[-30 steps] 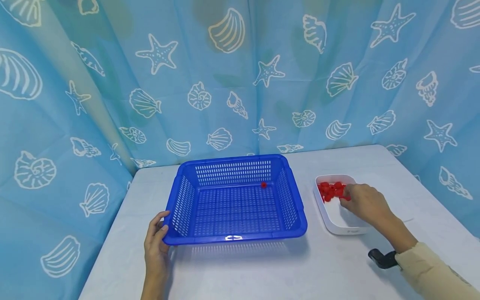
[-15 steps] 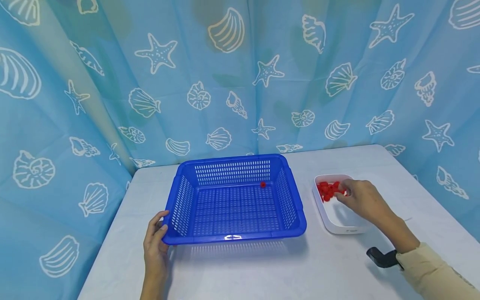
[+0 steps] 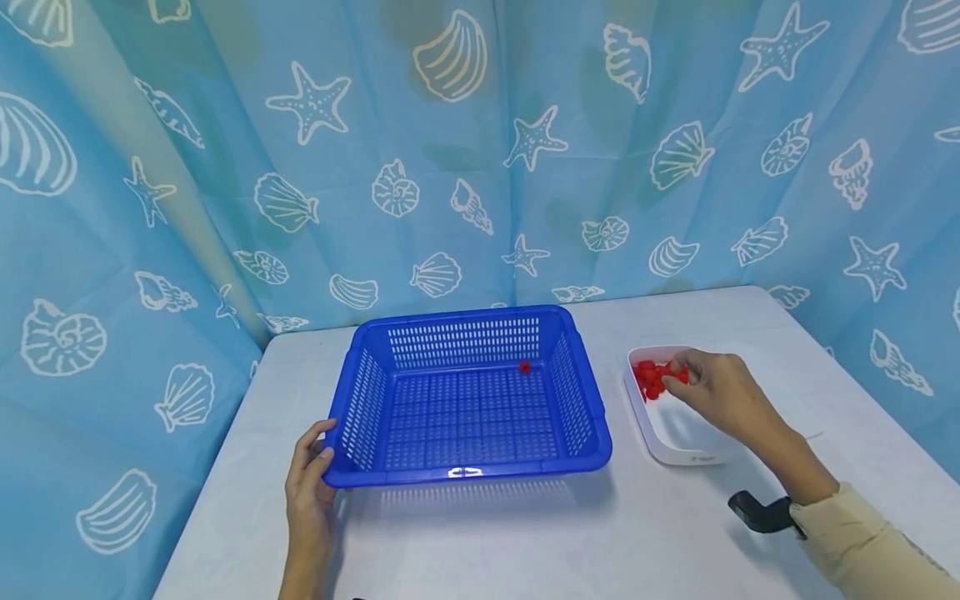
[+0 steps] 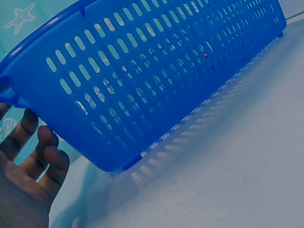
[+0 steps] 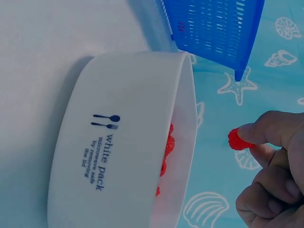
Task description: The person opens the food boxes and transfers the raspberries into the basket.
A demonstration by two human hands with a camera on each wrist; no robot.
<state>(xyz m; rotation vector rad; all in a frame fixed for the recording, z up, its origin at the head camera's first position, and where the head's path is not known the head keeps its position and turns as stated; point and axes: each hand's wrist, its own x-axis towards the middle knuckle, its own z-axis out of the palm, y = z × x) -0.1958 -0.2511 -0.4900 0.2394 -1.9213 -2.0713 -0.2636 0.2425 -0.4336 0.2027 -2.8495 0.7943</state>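
A blue plastic basket (image 3: 480, 478) with slotted walls stands on the table, and my left hand (image 3: 306, 492) grips its front left corner, thumb at the rim. Inside, near the far right corner, lies one red raspberry (image 3: 525, 367). To the right is a white plastic container (image 3: 678, 456) with a heap of raspberries (image 3: 649, 382) at its far end. My right hand (image 3: 726, 398) is above this container. The right wrist view shows a raspberry (image 5: 236, 139) pinched between its thumb and index finger, above the rim, while the other fingers are curled in.
A white cloth (image 3: 495, 550) covers the table. Behind and beside it hangs a blue curtain (image 3: 337, 225) printed with shells and starfish. A black strap mount (image 3: 759, 512) sits at my right wrist. A strip of table separates basket and container.
My right hand has risen slightly from the heap in the container and shifted a little left, a raspberry in its fingertips. The left hand keeps its hold on the basket.
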